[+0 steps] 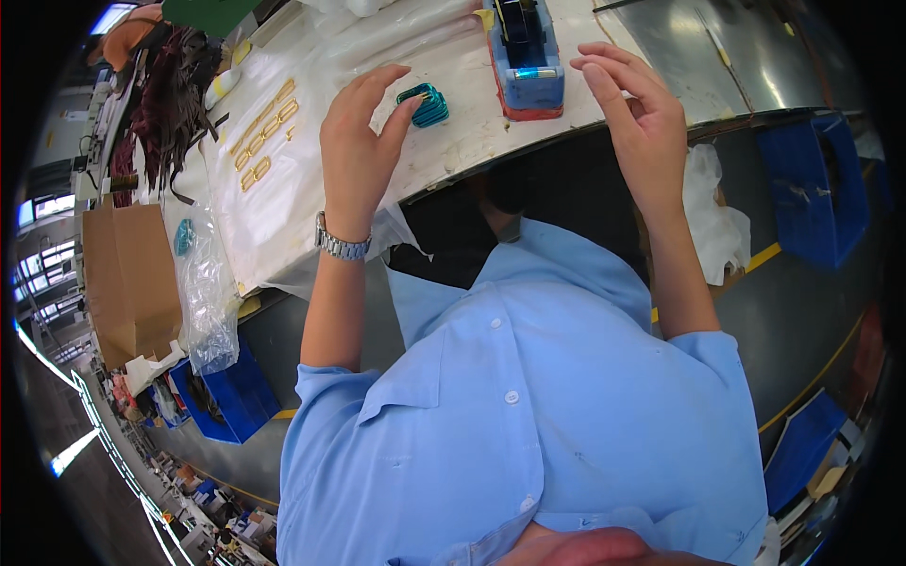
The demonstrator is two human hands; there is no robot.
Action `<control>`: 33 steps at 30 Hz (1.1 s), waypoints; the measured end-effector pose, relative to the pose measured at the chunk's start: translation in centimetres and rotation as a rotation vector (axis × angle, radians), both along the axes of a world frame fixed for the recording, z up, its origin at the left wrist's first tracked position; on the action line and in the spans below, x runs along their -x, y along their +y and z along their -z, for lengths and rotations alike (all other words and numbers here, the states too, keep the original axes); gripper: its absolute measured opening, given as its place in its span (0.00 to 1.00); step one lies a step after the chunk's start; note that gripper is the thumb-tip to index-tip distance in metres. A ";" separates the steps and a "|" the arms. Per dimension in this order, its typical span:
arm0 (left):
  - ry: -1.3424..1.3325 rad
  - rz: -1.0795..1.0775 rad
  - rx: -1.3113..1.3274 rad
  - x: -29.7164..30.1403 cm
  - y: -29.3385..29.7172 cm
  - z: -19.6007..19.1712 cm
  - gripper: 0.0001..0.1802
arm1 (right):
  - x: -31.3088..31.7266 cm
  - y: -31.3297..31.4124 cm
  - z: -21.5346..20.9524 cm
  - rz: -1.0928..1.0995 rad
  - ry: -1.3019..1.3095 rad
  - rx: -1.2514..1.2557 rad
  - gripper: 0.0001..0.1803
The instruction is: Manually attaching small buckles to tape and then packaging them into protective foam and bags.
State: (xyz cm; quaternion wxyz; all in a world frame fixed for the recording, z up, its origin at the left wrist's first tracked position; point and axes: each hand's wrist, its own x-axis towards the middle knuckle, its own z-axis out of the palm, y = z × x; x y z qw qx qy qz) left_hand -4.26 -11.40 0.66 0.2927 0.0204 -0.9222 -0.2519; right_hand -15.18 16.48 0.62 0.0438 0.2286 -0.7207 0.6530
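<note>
The left hand [363,132] is open; its thumb hides a bit of the teal bundle [433,111] on the white surface [453,151]. The right hand [642,108] bends near the blue tape dispenser [534,94]; I can't tell if it pinches anything.

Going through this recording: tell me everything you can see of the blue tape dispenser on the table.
The tape dispenser has a long, open-topped, pale blue body that looks like plastic, with a reddish layer along its bottom. A dark part sits inside, further back, and a shiny bright blue strip crosses the near end. It stands upright on the white tabletop, close to the near edge; its far end meets the picture's upper border. The right hand is beside it, fingertips seemingly not touching.
</note>
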 end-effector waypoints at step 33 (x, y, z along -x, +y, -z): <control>-0.098 0.068 -0.106 4.7 1.8 -6.4 0.16 | -9.7 2.4 5.3 -0.253 -0.462 0.102 0.07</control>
